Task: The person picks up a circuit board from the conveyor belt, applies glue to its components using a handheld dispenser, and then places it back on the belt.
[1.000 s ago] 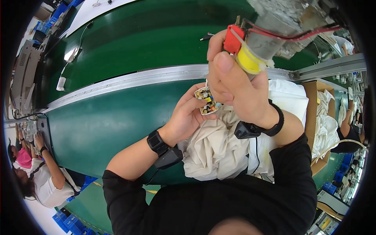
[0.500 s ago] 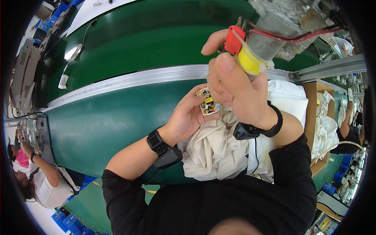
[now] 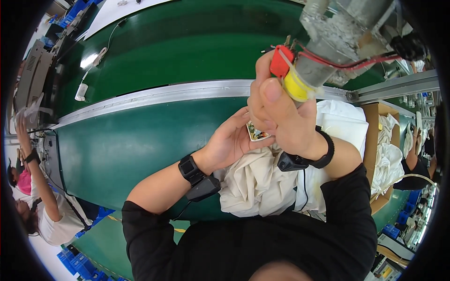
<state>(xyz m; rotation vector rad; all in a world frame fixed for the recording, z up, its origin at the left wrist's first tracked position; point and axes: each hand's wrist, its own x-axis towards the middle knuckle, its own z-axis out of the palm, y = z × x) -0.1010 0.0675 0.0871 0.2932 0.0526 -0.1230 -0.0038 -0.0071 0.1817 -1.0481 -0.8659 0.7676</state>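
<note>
My left hand (image 3: 233,140) holds a small white plastic housing (image 3: 258,133) with circuit-board parts inside, gripped by its edges. Just above it, my right hand (image 3: 283,114) is wrapped around a glue gun (image 3: 321,63). This tool has a grey barrel crusted with whitish residue, a yellow band (image 3: 296,86), a red switch (image 3: 281,61) and red and black wires. My right hand covers the gun's lower end and part of the housing, so I cannot tell whether they touch. Crumpled cream cloth (image 3: 255,180) lies beneath both hands.
A metal rail (image 3: 187,93) crosses behind my hands, before a green conveyor surface (image 3: 187,51) with a white corded adapter (image 3: 81,92). Folded white cloth (image 3: 342,119) and a cardboard box (image 3: 372,117) of cloth stand right. Another person (image 3: 51,206) works at far left.
My right hand and the glue gun have come slightly lower over the housing, hiding more of it. The housing has shifted a little right. At far left the other person's arm has risen.
</note>
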